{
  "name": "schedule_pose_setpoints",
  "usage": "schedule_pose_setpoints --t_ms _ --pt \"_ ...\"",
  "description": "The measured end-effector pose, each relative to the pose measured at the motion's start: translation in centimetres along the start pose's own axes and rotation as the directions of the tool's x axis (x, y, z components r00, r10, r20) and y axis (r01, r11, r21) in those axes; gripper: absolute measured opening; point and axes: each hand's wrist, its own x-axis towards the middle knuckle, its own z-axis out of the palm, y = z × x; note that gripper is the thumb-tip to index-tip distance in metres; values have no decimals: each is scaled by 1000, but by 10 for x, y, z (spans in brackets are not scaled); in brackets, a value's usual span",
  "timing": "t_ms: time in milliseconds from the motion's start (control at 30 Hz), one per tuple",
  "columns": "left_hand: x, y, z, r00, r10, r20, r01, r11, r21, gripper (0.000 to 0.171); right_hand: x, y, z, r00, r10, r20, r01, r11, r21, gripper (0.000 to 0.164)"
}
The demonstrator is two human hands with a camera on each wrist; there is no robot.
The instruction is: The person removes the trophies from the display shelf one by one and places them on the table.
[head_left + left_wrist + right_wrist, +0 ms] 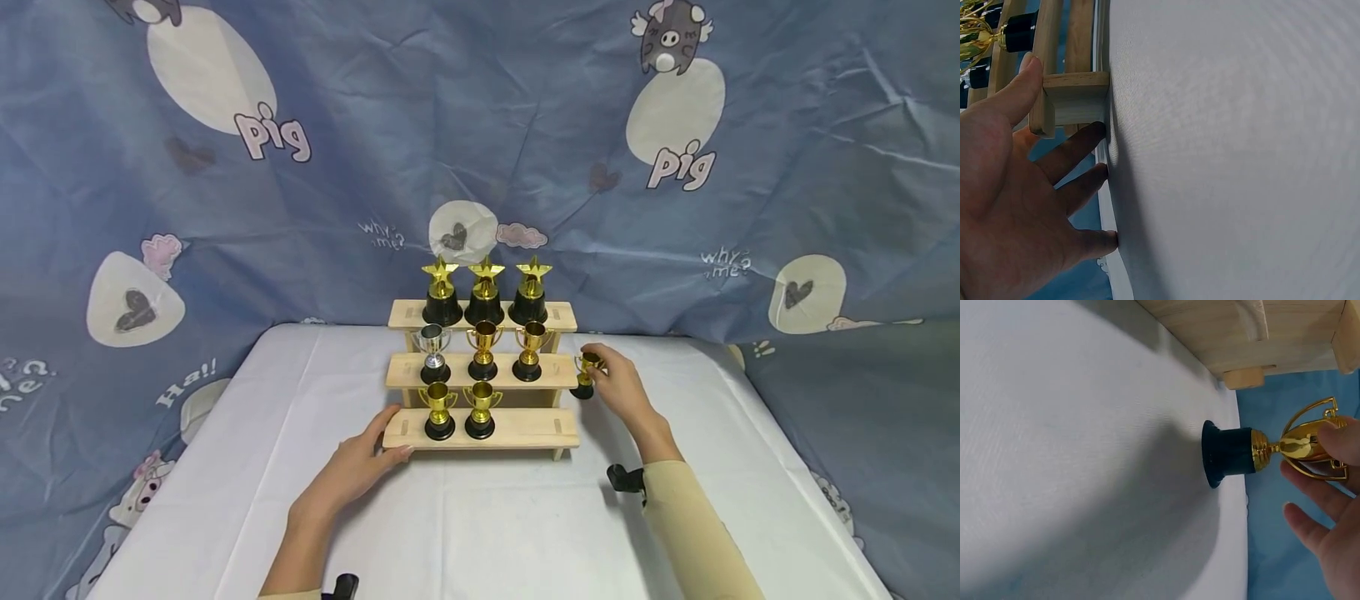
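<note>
A three-tier wooden display stand [525, 429] stands on the table. My left hand [352, 471] holds the left end of its lowest step, thumb at the front edge; in the left wrist view the other fingers spread towards the tablecloth. Off the stand's right side, my right hand [617, 385] pinches a small gold trophy cup [1300, 447] by its bowl, black base downwards. Two gold cups, one being a trophy cup [481, 408], stand left and centre on the lowest step. The middle step bears a silver cup [433, 352] and two gold-coloured cups, among them one [528, 350] at right.
Three gold star trophies, the middle one [486, 292] among them, line the top step. A white cloth [480, 525] covers the table. Behind hangs a blue printed curtain [480, 125]. Black straps, including a wrist mount [626, 481], sit by both wrists.
</note>
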Motion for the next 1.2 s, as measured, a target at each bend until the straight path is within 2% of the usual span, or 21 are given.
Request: schedule_pose_setpoints --t_ms 500,767,867,967,1200 --pt "1 4 1 1000 29 -1 -29 1000 1 84 -5 1 -2 1000 21 -7 -21 1000 23 39" --pt "1 4 0 1000 19 12 -19 1000 -10 84 -11 7 -6 1000 27 -14 -26 999 28 59" --pt "1 2 0 1000 16 9 -16 1000 -10 85 -12 7 -9 1000 2 -28 -1 1000 30 61" --pt "2 1 1 1000 18 8 -18 1000 -16 85 -15 5 -12 997 -38 -66 38 999 -8 60" --pt "2 -2 1 1000 15 8 -15 1000 -4 86 -22 -15 -25 978 -167 -127 157 984 -88 55"
